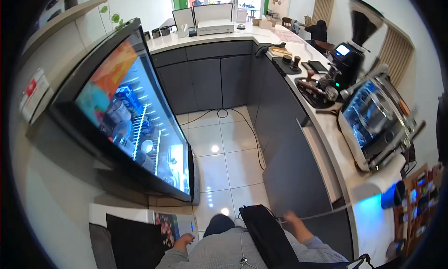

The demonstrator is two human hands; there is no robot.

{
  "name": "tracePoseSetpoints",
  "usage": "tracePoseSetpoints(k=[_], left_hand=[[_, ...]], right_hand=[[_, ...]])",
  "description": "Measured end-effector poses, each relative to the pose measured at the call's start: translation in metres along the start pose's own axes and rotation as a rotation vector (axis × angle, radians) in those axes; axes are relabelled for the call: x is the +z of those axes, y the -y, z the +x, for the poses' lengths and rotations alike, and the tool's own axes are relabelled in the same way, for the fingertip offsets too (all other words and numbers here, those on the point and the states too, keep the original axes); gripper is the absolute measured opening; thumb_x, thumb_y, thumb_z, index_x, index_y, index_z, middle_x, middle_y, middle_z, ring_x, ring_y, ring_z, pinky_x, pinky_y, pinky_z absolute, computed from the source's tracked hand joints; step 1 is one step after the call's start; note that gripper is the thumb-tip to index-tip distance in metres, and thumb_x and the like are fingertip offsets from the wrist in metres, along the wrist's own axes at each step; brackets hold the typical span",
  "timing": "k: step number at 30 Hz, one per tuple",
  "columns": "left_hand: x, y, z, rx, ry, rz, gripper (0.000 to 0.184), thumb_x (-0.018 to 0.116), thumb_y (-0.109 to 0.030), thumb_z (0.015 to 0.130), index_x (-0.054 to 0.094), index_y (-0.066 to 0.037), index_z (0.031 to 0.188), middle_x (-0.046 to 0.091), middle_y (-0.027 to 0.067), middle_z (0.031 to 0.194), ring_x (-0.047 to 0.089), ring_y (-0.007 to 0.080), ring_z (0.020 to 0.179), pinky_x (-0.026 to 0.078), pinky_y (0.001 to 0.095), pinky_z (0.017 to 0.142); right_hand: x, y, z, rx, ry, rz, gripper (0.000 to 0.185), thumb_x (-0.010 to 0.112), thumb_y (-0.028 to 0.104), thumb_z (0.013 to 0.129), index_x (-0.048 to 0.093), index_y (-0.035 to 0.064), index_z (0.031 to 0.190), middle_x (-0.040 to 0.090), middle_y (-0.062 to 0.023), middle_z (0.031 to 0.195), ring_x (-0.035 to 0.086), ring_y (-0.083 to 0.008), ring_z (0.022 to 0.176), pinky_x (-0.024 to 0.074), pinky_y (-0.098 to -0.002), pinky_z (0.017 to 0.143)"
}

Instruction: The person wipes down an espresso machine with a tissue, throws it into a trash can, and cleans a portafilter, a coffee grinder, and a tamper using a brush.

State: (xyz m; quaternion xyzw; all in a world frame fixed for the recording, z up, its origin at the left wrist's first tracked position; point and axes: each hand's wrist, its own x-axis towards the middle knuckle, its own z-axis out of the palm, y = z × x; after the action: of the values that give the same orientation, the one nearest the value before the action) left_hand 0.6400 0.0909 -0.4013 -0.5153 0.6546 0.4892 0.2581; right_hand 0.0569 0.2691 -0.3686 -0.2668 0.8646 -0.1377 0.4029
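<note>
My left hand (187,238) hangs low beside my body, its fingers loosely bent and apart with nothing visible in them. It is nearest to a box with a flowery print (170,229) by the fridge. My right hand (294,220) is held low on the other side, beside the black bag (263,231) worn across my front. A pale cable (326,213) passes close to this hand; whether they touch I cannot tell. The fingers of the right hand are mostly hidden. A grey top (217,250) covers my body.
On the left stands a lit glass-door fridge (135,119) with drinks. The right counter (343,152) carries an espresso machine (378,119), a coffee grinder (350,59) and a blue cup (392,195). A drawer (322,161) sticks out below. Black cables (252,129) lie on the tiled floor (214,161).
</note>
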Motion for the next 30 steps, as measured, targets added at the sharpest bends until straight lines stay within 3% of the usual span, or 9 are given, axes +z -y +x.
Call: tracePoseSetpoints(k=[2, 3, 5, 13, 14, 15, 19, 23, 30], left_hand=[[0.001, 0.018, 0.012, 1.159, -0.510, -0.337, 0.034, 0.049, -0.033, 0.085, 0.055, -0.006, 0.105, 0.062, 0.0098, 0.096, 0.061, 0.0215, 0.072, 0.042, 0.0393, 0.058], [-0.013, 0.006, 0.032, 1.154, -0.511, -0.352, 0.034, 0.049, -0.033, 0.085, 0.055, -0.006, 0.105, 0.062, 0.0098, 0.096, 0.061, 0.0215, 0.072, 0.042, 0.0393, 0.058], [-0.065, -0.032, 0.088, -0.403, 0.052, -0.767, 0.032, 0.049, -0.032, 0.087, 0.050, -0.012, 0.111, 0.061, 0.0066, 0.098, 0.059, 0.0195, 0.072, 0.040, 0.0363, 0.057], [-0.359, -0.201, 0.263, 0.004, -0.152, -0.324, 0.024, 0.054, -0.027, 0.084, 0.060, -0.005, 0.091, 0.062, 0.0074, 0.085, 0.059, 0.0198, 0.073, 0.044, 0.0373, 0.057], [-0.410, -0.180, 0.316, 0.608, -0.108, 0.002, 0.024, 0.053, -0.025, 0.083, 0.062, -0.002, 0.086, 0.063, 0.0103, 0.083, 0.060, 0.0238, 0.075, 0.047, 0.0393, 0.063], [-0.457, -0.213, 0.323, 0.478, -0.185, 0.270, 0.027, 0.052, -0.024, 0.081, 0.063, -0.001, 0.090, 0.063, 0.0145, 0.084, 0.060, 0.0267, 0.079, 0.048, 0.0390, 0.069], [-0.621, -0.371, 0.340, 0.299, -0.566, -0.245, 0.026, 0.051, -0.026, 0.082, 0.058, -0.001, 0.087, 0.060, 0.0208, 0.082, 0.058, 0.0346, 0.079, 0.046, 0.0402, 0.068], [-0.768, -0.535, 0.350, 0.742, -0.621, -0.347, 0.018, 0.055, -0.020, 0.083, 0.055, -0.004, 0.090, 0.058, 0.0081, 0.076, 0.055, 0.0191, 0.071, 0.045, 0.0316, 0.065], [-0.962, -0.763, 0.340, 1.173, -1.135, -0.072, 0.012, 0.057, -0.013, 0.078, 0.056, -0.003, 0.086, 0.057, 0.0100, 0.081, 0.054, 0.0268, 0.077, 0.042, 0.0355, 0.069]], right_hand=[[-0.056, 0.120, 0.052, -0.263, 0.082, 0.305, 0.028, 0.049, 0.025, 0.084, 0.056, 0.0038, 0.101, 0.057, -0.0053, 0.074, 0.053, -0.0154, 0.065, 0.0449, -0.0315, 0.058], [-0.078, 0.183, 0.076, -0.445, 0.057, 0.247, 0.025, 0.051, 0.021, 0.085, 0.056, 0.0040, 0.102, 0.054, -0.0032, 0.071, 0.051, -0.0119, 0.062, 0.0430, -0.0269, 0.056], [-0.120, 0.312, 0.102, -0.553, 0.156, 0.453, 0.021, 0.052, 0.013, 0.084, 0.056, 0.0034, 0.102, 0.055, -0.0021, 0.079, 0.051, -0.0104, 0.067, 0.0436, -0.0248, 0.061], [-0.237, 0.634, 0.259, -0.939, 0.181, 0.402, 0.023, 0.050, 0.010, 0.085, 0.056, 0.0023, 0.106, 0.058, -0.0027, 0.084, 0.052, -0.0099, 0.073, 0.0440, -0.0246, 0.068], [-0.259, 0.664, 0.275, -0.942, 0.158, 0.394, 0.023, 0.050, 0.010, 0.085, 0.056, 0.0023, 0.106, 0.058, -0.0027, 0.084, 0.052, -0.0099, 0.073, 0.0440, -0.0246, 0.068], [-0.272, 0.686, 0.286, -0.949, 0.167, 0.395, 0.023, 0.050, 0.009, 0.085, 0.055, 0.0014, 0.106, 0.058, -0.0029, 0.085, 0.053, -0.0103, 0.076, 0.0446, -0.0248, 0.071], [-0.334, 0.763, 0.349, -0.999, 0.170, 0.469, 0.021, 0.050, 0.007, 0.085, 0.056, 0.0013, 0.105, 0.059, -0.0042, 0.087, 0.054, -0.0093, 0.079, 0.0453, -0.0238, 0.073], [-0.425, 0.843, 0.415, -1.077, 0.082, 0.581, 0.024, 0.050, 0.008, 0.085, 0.055, 0.0049, 0.108, 0.057, -0.0030, 0.084, 0.050, -0.0072, 0.069, 0.0431, -0.0208, 0.064], [-0.594, 0.983, 0.612, -1.141, -0.419, 0.287, 0.034, 0.055, 0.007, 0.078, 0.054, 0.0084, 0.111, 0.050, -0.0087, 0.099, 0.051, -0.0153, 0.086, 0.0441, -0.0254, 0.071]])
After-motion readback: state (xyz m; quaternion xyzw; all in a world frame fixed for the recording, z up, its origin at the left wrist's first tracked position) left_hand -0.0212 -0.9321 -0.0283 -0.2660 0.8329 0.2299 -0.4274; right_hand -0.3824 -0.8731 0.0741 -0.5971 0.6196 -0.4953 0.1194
